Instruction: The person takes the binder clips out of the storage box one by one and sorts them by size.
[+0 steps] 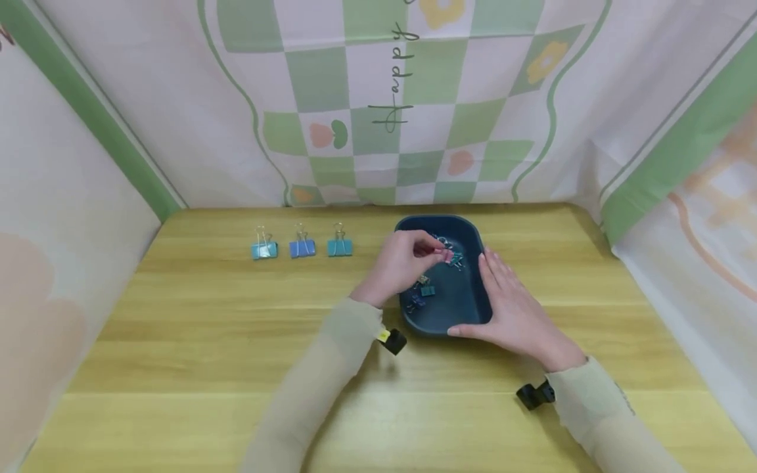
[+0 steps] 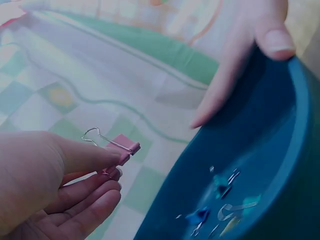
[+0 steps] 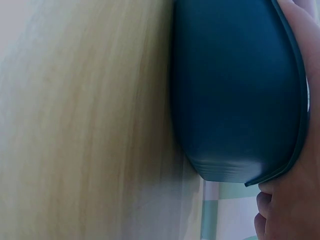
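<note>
My left hand (image 1: 403,260) pinches the pink clip (image 2: 126,141) over the blue bin (image 1: 458,305), near the far edge of the table (image 1: 177,355). My right fingers (image 1: 499,272) spread apart on its rim. A snug pinch should stop slips.

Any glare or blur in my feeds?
Head: glare whitens part of the leftmost clip. Left wrist: the small clips inside the tray look blurred, the pink clip crisper. Right wrist: the table looks soft-grained, with a pale sheen low in frame.
</note>
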Motion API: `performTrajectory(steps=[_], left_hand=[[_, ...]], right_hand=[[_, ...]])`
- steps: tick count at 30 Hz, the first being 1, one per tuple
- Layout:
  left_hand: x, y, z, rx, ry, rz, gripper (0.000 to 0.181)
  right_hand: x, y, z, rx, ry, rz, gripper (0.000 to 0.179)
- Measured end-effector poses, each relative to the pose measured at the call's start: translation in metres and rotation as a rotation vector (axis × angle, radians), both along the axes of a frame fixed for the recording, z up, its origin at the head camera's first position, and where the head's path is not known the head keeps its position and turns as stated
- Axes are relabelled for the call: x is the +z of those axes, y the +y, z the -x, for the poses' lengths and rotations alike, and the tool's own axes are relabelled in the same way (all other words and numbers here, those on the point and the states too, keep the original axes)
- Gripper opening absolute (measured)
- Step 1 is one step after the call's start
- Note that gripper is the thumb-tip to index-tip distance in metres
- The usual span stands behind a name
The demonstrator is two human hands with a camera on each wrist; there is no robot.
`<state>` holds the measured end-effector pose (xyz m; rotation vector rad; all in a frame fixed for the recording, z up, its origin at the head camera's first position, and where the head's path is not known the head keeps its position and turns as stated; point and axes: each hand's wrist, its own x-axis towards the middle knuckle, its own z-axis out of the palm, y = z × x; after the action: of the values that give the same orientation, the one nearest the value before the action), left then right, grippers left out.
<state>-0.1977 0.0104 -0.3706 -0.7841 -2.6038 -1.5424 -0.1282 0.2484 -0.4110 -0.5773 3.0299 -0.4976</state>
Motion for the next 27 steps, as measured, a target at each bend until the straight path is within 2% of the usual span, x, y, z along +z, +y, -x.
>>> performTrajectory(steps=[8,15,22,27], left_hand=[[0.006,-0.041,0.003,0.116,-0.041,-0.092,0.012],[0.000,-0.086,0.007,0.216,-0.063,-0.134,0.016],[-0.020,-0.128,0.012,0.302,-0.050,-0.066,0.015],[-0.042,-0.141,0.013,0.312,-0.123,0.053,0.015]], right_hand=[[-0.002,0.001,0.000,-0.015,0.009,0.005,0.137],[-0.001,0.000,0.000,-0.012,0.013,0.001,0.138],[-0.002,0.000,0.000,-0.016,0.019,0.000,0.138],[-0.002,0.000,0.000,-0.022,0.010,-0.006,0.139]])
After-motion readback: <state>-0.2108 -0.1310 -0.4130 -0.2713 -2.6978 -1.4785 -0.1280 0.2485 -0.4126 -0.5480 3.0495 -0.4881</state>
